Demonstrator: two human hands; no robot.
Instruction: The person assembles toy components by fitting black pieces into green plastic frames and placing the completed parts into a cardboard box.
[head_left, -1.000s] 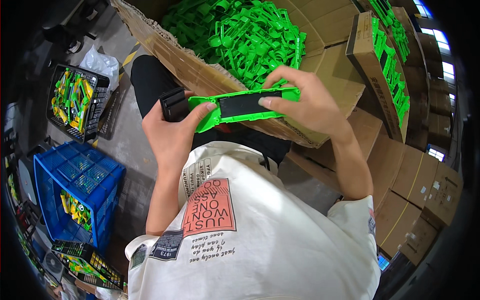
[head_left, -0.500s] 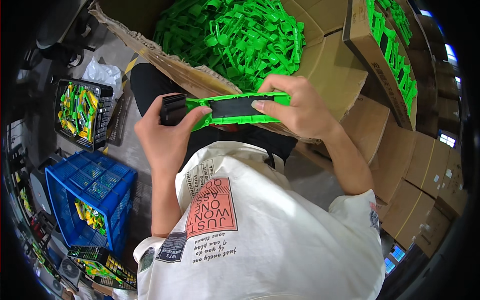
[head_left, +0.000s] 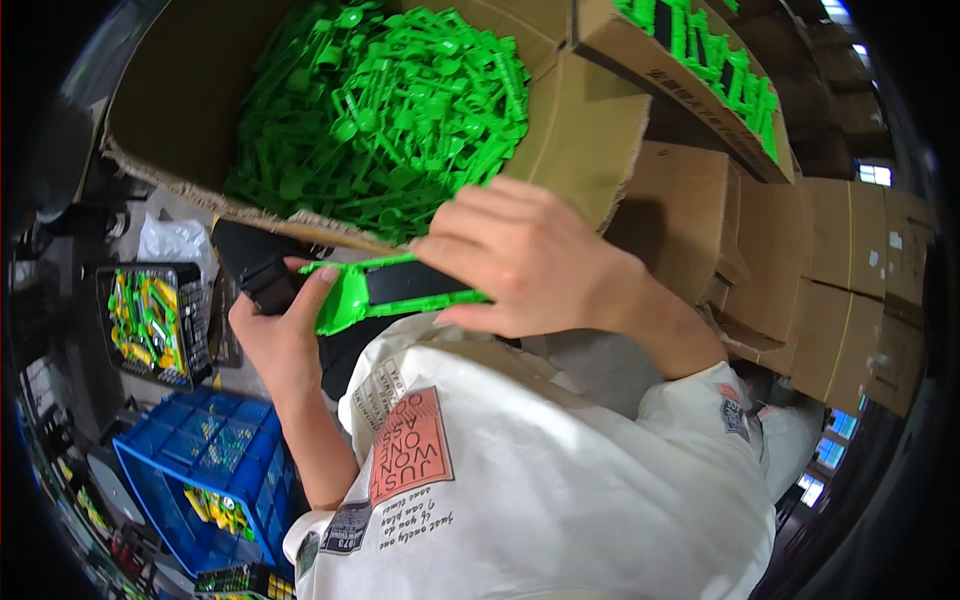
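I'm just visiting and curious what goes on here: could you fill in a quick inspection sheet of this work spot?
Surface: nothing seen; work is held in the air.
Job's things: green and black plastic piece, held level.
Clutter: big cardboard box full of green plastic parts.
Grippers: left hand grips one end; right hand clasps the other.
Cables: nothing seen.
Surroundings: blue crate, black basket, stacked cartons.

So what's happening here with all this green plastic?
A person holds a long green plastic piece with a black insert in both hands: the left hand grips the end with a black part, the right hand covers the other end. Just beyond it a big cardboard box brims with loose green plastic parts. A blue crate and a black basket with green and yellow pieces stand to the person's left.
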